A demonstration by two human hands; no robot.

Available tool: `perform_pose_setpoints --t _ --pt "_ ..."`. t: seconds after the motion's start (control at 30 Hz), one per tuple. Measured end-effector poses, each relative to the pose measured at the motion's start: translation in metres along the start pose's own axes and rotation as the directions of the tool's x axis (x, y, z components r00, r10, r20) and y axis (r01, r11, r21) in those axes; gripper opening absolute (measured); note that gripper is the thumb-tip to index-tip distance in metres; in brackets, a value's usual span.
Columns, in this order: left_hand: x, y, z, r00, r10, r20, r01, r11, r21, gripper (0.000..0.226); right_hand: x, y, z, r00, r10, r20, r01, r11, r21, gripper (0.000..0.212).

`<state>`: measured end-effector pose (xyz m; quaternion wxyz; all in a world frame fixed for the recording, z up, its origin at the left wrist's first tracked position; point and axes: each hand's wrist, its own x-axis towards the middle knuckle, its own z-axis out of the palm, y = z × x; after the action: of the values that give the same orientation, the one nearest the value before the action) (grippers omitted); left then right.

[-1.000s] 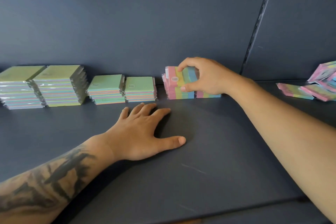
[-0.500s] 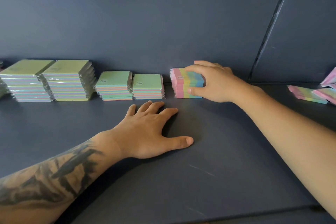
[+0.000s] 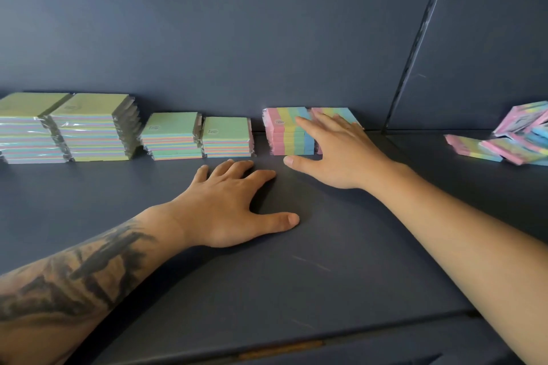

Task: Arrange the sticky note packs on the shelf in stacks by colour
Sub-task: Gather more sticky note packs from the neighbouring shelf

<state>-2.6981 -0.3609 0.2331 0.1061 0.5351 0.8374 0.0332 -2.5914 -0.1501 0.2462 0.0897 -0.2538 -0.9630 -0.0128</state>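
The right hand (image 3: 341, 151) lies spread with straight fingers on top of the striped stacks (image 3: 289, 132) at the back of the shelf (image 3: 341, 275), its thumb stretched along the front of them; it holds nothing. The left hand (image 3: 234, 204) rests flat and wide open on the matte dark shelf, just in front of those stacks. Left of them stand green-topped stacks (image 3: 175, 135) in glossy wrap. Far to their right, loose striped packs (image 3: 510, 142) lie jumbled, cut off at the edge.

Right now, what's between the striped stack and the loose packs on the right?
Head view: only bare shelf and the person's right hand resting on the striped stack; loose packs lie apart.
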Motion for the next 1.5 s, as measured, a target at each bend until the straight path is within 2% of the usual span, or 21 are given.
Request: perform_pose_setpoints --t 0.17,0.47,0.67,0.77,0.87,0.93,1.03,1.17,1.27,1.5 --pt "0.0 -0.002 0.002 1.0 0.007 -0.011 -0.007 1.0 -0.002 0.097 0.0 -0.006 -0.004 0.999 0.029 0.028 -0.028 0.999 -0.017 0.101" --pt "-0.003 0.002 -0.003 0.999 0.013 -0.033 -0.014 1.0 -0.021 0.095 -0.008 -0.005 -0.015 0.998 0.036 0.05 -0.038 0.999 0.028 0.097" --pt "-0.032 0.04 -0.007 0.999 -0.004 -0.054 0.009 0.996 0.094 0.09 -0.089 -0.001 -0.029 0.998 -0.031 0.045 0.023 0.986 0.164 0.077" --pt "-0.069 0.072 0.003 0.996 -0.038 -0.08 0.04 0.999 0.016 0.092 -0.144 0.005 -0.036 0.99 -0.106 0.096 0.083 0.972 0.22 0.07" --pt "-0.117 0.106 0.028 0.988 -0.102 -0.117 0.096 0.993 -0.064 0.113 -0.206 0.018 -0.038 0.975 -0.156 0.155 0.104 0.948 0.3 0.066" --pt "-0.147 0.132 0.053 0.978 -0.153 -0.145 0.154 0.988 -0.002 0.125 -0.251 0.035 -0.034 0.956 -0.212 0.201 0.141 0.938 0.317 0.066" --pt "-0.181 0.19 0.091 0.948 -0.174 -0.265 0.213 0.969 0.126 0.109 -0.317 0.073 -0.022 0.929 -0.307 0.205 0.242 0.926 0.291 0.065" --pt "-0.201 0.29 0.118 0.971 -0.142 -0.193 0.174 0.971 0.161 0.09 -0.39 0.14 -0.02 0.913 -0.33 0.241 0.203 0.878 0.434 0.057" --pt "-0.194 0.36 0.116 0.982 -0.076 -0.174 0.095 0.99 0.102 0.074 -0.416 0.204 -0.039 0.931 -0.291 0.222 0.167 0.878 0.449 0.043" --pt "-0.113 0.482 0.09 0.955 0.014 -0.297 -0.019 1.0 -0.016 0.061 -0.421 0.337 -0.073 0.99 -0.117 0.074 0.067 0.874 0.482 0.02"
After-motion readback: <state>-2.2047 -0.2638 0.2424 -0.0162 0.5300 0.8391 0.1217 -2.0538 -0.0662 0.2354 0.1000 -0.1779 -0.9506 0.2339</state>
